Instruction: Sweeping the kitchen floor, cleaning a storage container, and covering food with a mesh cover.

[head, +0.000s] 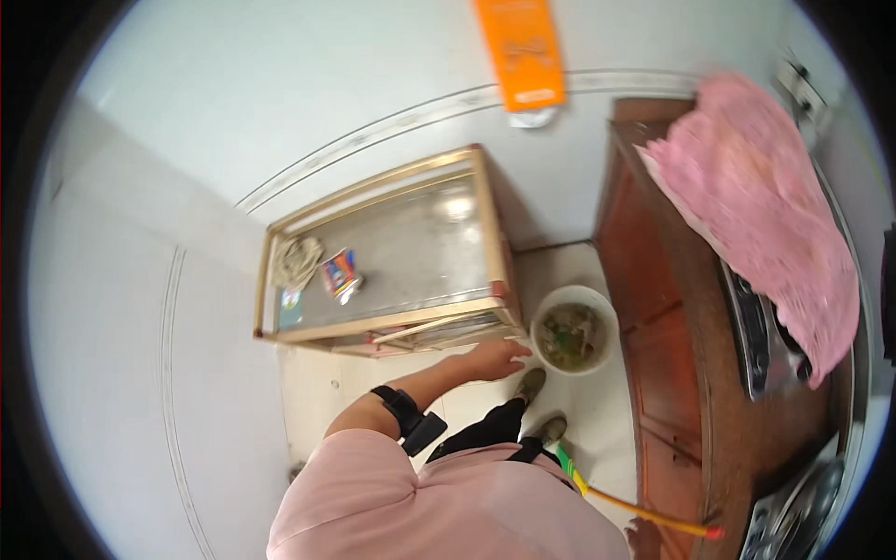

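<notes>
My left hand (495, 359) reaches out over the floor, holding nothing, its fingers loosely apart. Just beyond the fingertips stands a white bucket (610, 315) with murky liquid and bits of greenish scraps (574, 336) inside. Whether the fingers touch its rim is not clear. At the lower right, my right hand (644, 537) shows only in part, dark and blurred at the picture's edge. Beside it runs an orange-yellow stick handle (647, 516) with a red end cap and a green and yellow part (572, 467) near my waist. I cannot make out whether that hand grips the handle.
A gold-framed cabinet (413, 245) by the wall carries a crumpled cloth (297, 260) and a colourful packet (341, 274). Along the right runs a brown wooden counter (763, 427) with a gas stove (756, 350) partly under a pink cover (763, 189). An orange hanging (525, 56) is on the wall.
</notes>
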Tool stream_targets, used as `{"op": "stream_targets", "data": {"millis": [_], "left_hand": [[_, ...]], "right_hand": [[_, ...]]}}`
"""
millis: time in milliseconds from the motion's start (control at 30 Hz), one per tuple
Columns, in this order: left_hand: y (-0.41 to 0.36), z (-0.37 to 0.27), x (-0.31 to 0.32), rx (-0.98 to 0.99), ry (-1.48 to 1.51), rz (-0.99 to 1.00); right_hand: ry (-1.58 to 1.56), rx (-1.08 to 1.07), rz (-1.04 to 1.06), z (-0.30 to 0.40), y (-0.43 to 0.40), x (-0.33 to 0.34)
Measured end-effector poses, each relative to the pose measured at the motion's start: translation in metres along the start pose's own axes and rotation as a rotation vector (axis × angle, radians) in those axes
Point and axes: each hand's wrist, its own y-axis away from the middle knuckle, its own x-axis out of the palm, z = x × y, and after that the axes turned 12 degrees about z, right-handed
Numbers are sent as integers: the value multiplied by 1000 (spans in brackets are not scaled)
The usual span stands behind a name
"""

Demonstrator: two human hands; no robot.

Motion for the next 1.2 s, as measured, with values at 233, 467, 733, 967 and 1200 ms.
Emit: {"op": "stream_targets", "data": {"millis": [233,467,733,967,1200], "left_hand": [[132,33,64,-268,100,-186],[234,105,109,-579,218,-103],[357,220,156,-708,268,-110],[445,277,185,-863,279,-130],[337,279,155,-310,1023,-324]], "right_hand": [[25,-201,21,35,-18,-50],[40,-151,-58,61,-18,-38],[48,-64,44,150,10,18],[-11,-143,72,250,40,43],[-111,-144,77,286,59,62]]}}
